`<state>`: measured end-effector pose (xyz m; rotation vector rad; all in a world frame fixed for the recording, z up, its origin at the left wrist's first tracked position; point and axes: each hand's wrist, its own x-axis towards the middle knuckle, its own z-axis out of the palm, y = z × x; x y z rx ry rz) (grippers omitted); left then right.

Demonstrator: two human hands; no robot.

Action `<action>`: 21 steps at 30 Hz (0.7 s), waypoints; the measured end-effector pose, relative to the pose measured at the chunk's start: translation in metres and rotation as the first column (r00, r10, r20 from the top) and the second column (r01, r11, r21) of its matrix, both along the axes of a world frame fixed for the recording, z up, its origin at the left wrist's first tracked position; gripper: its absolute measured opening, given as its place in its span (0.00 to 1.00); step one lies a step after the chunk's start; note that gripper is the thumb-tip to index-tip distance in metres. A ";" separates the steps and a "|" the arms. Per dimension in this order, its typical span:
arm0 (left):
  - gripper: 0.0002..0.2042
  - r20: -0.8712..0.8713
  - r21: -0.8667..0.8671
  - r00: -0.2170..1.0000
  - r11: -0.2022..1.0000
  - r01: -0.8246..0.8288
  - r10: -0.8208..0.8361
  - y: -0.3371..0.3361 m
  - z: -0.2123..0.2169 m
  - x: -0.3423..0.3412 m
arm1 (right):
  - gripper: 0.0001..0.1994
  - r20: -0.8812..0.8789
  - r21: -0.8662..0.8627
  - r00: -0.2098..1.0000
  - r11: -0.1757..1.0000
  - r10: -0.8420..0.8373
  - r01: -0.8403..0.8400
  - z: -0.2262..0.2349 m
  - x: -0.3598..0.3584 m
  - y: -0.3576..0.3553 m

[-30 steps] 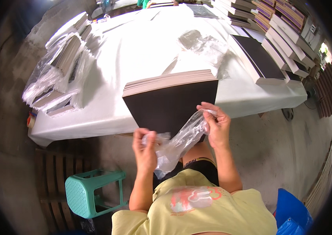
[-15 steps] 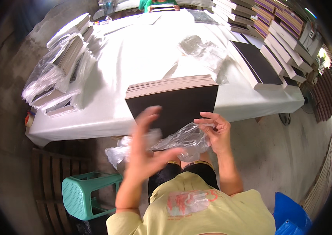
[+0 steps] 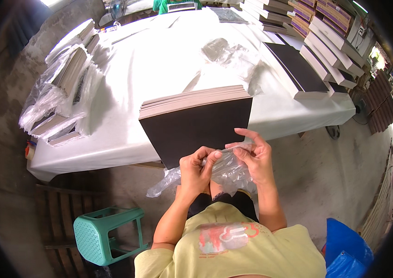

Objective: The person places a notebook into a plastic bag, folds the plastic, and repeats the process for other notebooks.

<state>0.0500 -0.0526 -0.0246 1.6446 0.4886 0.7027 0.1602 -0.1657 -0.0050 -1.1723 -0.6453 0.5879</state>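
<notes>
Left hand (image 3: 195, 169) and right hand (image 3: 254, 158) pinched a clear plastic bag (image 3: 224, 172) between closed fingers, stack of dark boards (image 3: 196, 118) at 12 o'clock on white desk (image 3: 154, 60); green stool (image 3: 108, 231) at 8 o'clock

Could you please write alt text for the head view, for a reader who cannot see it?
A person's left hand and right hand together hold a clear plastic bag at the near edge of a white-covered table. Just beyond the hands lies a stack of dark flat boards; bagged stacks sit at the table's left, and a green plastic stool stands below.
</notes>
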 end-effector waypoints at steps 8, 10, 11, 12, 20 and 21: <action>0.10 -0.004 -0.140 0.995 0.985 0.100 -0.102 -0.002 0.009 -0.002 | 0.08 0.039 -0.044 0.992 0.991 -0.123 0.124 -0.014 -0.003 0.007; 0.10 0.063 -0.243 0.991 0.962 0.127 -0.115 -0.004 0.005 -0.002 | 0.07 0.012 -0.014 0.991 0.991 -0.136 0.136 -0.016 -0.005 0.009; 0.08 0.102 -0.235 0.989 0.964 0.127 -0.106 -0.003 -0.005 -0.001 | 0.06 -0.029 -0.020 0.990 0.991 -0.135 0.135 -0.017 -0.005 0.008; 0.07 0.136 -0.147 0.990 0.987 0.059 -0.039 -0.002 -0.011 0.002 | 0.06 -0.070 -0.026 0.988 0.990 -0.140 0.138 -0.017 -0.005 0.008; 0.10 0.033 -0.054 0.995 0.995 -0.087 0.089 -0.005 -0.013 -0.002 | 0.08 -0.074 0.127 0.992 0.986 -0.099 0.108 -0.025 -0.004 0.013; 0.10 -0.015 -0.084 0.998 0.994 -0.065 0.063 -0.006 -0.012 -0.005 | 0.09 -0.127 0.098 0.989 0.991 -0.074 0.087 -0.019 -0.004 0.010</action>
